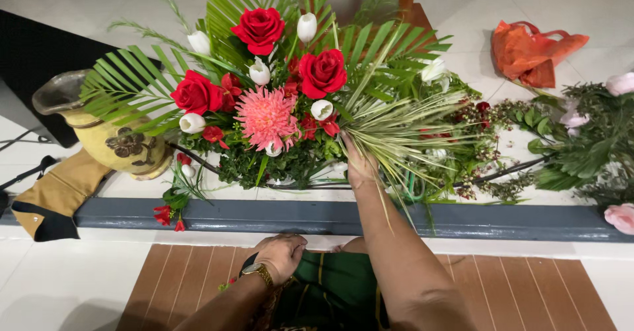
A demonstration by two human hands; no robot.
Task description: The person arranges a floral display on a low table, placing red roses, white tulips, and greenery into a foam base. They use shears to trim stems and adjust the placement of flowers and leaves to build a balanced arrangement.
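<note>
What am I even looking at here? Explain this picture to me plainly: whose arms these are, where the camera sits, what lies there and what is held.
There is no machine here. A person wears a camera on the head, so the single picture looks down along that person's own two bare arms.

The right hand reaches forward into a flower arrangement and touches a bundle of thin pale-green palm fronds; whether its fingers are closed on them cannot be told. The left hand, with a gold wristwatch, rests curled near the lap and seems to hold nothing.

The arrangement has red roses, white tulip buds, a pink spiky bloom and palm leaves. It stands on a white ledge with a grey edge. To the left is a yellow ceramic jug. To the right lie loose greenery, pink flowers and an orange bag.
</note>
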